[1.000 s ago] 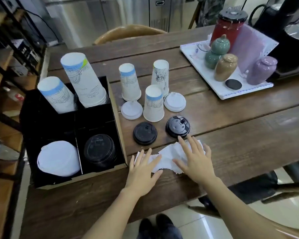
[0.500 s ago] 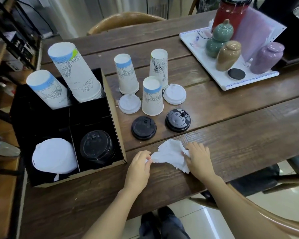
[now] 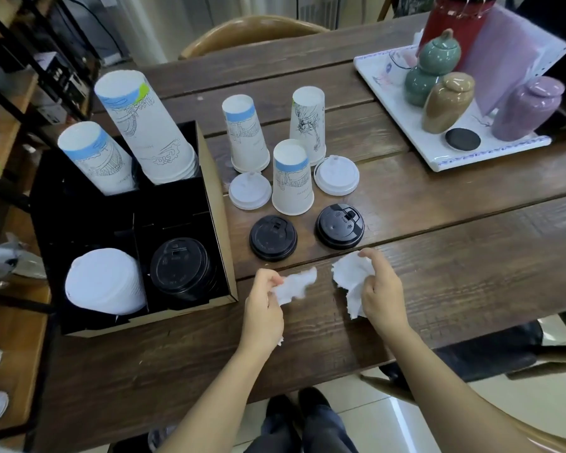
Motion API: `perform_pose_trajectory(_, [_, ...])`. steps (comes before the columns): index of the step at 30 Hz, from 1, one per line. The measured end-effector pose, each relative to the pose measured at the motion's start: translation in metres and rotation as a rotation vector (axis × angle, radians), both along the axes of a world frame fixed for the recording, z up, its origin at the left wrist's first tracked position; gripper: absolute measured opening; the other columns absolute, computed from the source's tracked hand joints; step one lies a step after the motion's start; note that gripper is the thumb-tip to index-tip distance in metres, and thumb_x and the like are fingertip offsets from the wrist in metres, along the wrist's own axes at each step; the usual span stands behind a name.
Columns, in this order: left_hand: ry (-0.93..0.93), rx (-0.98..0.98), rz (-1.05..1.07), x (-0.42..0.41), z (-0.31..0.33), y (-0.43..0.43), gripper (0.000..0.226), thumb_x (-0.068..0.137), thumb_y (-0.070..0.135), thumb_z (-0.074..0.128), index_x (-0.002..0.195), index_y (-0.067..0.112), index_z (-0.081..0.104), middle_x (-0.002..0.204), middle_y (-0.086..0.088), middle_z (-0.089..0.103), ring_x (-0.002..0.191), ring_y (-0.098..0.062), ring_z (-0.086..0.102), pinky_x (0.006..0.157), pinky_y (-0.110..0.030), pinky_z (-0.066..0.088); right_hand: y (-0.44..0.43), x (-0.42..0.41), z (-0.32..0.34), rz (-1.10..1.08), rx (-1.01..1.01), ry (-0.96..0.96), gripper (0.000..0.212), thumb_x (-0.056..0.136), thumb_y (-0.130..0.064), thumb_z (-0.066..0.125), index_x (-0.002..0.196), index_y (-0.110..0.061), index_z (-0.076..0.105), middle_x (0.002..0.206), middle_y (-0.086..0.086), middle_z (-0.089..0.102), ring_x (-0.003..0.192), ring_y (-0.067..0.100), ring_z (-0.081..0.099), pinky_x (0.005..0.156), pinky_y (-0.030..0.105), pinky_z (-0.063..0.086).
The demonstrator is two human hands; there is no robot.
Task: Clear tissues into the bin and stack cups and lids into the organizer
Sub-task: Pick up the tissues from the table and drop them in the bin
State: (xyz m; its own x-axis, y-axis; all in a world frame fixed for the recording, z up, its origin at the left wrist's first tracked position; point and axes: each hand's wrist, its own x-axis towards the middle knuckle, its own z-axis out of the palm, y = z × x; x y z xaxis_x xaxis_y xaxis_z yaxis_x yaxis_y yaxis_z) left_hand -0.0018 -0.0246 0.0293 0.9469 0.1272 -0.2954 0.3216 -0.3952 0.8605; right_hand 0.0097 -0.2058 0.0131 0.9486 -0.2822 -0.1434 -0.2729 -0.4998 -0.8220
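Note:
My left hand grips one white tissue and my right hand grips another white tissue, both just above the table's near edge. Three upside-down paper cups stand mid-table, with two white lids and two black lids lying beside them. The black organizer box at left holds two cup stacks in its far compartments, a white lid stack and a black lid stack in its near ones. No bin is in view.
A white tray at the far right carries several ceramic jars, a red canister and a purple sheet. A chair back stands beyond the table. Metal shelving runs along the left. My shoes show below the table edge.
The tissue lay flat under both open hands, then got pinched from both sides. Now it is in two pieces, one in each hand, held apart and lifted a little.

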Motion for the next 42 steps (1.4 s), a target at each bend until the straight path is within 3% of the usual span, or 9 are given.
perform_pose_trajectory(7, [0.178,-0.222,0.136,-0.008,0.022,-0.016,0.029,0.081,-0.007,0.039,0.066,0.017,0.04,0.066,0.002,0.04,0.063,-0.014,0.039,0.05,-0.025,0.032,0.016,0.012,0.009,0.093,0.143,0.003,0.023,0.082,0.005,0.047,0.07,-0.01,0.06,0.085,0.013,0.059,0.075,0.017,0.05,0.064,0.008,0.035])
perform_pose_trajectory(11, [0.272,-0.537,0.212,-0.023,0.036,-0.009,0.009,0.088,0.012,0.057,0.084,0.019,0.055,0.084,0.007,0.057,0.082,-0.012,0.05,0.079,-0.032,0.041,0.038,0.014,0.02,0.197,0.393,0.105,0.024,0.066,-0.017,0.059,0.075,-0.035,0.046,0.103,0.019,0.055,0.08,0.028,0.053,0.054,0.024,0.039])
perform_pose_trajectory(15, [0.234,-0.865,0.586,-0.041,0.038,0.016,0.031,0.092,0.027,0.053,0.064,0.012,0.051,0.054,0.003,0.05,0.045,-0.006,0.049,0.059,-0.024,0.038,0.072,0.012,0.032,0.365,0.546,0.141,0.047,0.067,0.005,0.044,0.084,-0.039,0.048,0.119,0.011,0.041,0.091,0.03,0.049,0.044,0.024,0.044])
perform_pose_trajectory(19, [0.197,-0.869,0.671,-0.072,0.04,0.052,0.02,0.094,0.0,0.045,0.081,0.006,0.059,0.083,-0.008,0.06,0.071,-0.015,0.058,0.066,-0.023,0.052,0.114,0.0,0.05,0.496,0.749,0.203,0.048,0.086,0.017,0.031,0.095,-0.025,0.053,0.101,0.013,0.053,0.08,0.026,0.06,0.044,0.026,0.052])
perform_pose_trajectory(23, [0.148,-0.951,0.792,-0.107,0.045,0.093,0.025,0.094,-0.007,0.043,0.105,0.008,0.059,0.102,-0.012,0.064,0.067,-0.013,0.067,0.045,-0.017,0.052,0.153,-0.024,0.066,0.707,0.682,0.264,0.031,0.091,0.004,0.039,0.085,-0.018,0.06,0.072,0.009,0.051,0.043,0.012,0.043,0.033,0.016,0.027])
perform_pose_trajectory(28, [0.151,-0.962,0.914,-0.159,0.043,0.143,0.03,0.097,0.033,0.042,0.083,0.01,0.054,0.048,0.003,0.039,0.027,-0.003,0.025,0.026,-0.013,0.014,0.208,-0.053,0.072,0.865,0.533,0.255,0.031,0.085,-0.019,0.051,0.055,-0.017,0.049,0.048,0.004,0.032,0.032,0.013,0.025,0.039,0.017,0.018])
perform_pose_trajectory(33, [0.218,-1.016,1.096,-0.22,0.03,0.206,0.041,0.098,0.037,0.041,0.064,0.015,0.042,0.032,0.007,0.026,0.022,-0.008,0.018,0.027,-0.013,0.014,0.271,-0.103,0.062,0.721,0.451,0.302,0.059,0.091,-0.034,0.054,0.045,-0.022,0.019,0.046,0.001,0.019,0.036,0.014,0.017,0.041,0.019,0.021])
perform_pose_trajectory(37, [0.2,-1.123,1.219,-0.275,0.016,0.256,0.037,0.098,0.026,0.042,0.064,0.014,0.039,0.034,0.004,0.033,0.025,-0.01,0.029,0.026,-0.013,0.027,0.326,-0.15,0.036,0.789,0.407,0.35,0.043,0.094,-0.034,0.048,0.057,-0.018,0.032,0.042,-0.008,0.028,0.031,0.005,0.023,0.035,0.016,0.022])
perform_pose_trajectory(42, [0.17,-1.136,1.219,-0.332,-0.012,0.304,0.034,0.092,-0.016,0.029,0.108,0.005,0.05,0.086,-0.009,0.048,0.074,-0.02,0.051,0.072,-0.025,0.053,0.381,-0.199,-0.011,0.859,0.286,0.439,0.022,0.097,-0.031,0.041,0.079,-0.018,0.042,0.058,-0.003,0.035,0.031,0.002,0.04,0.037,0.014,0.027])
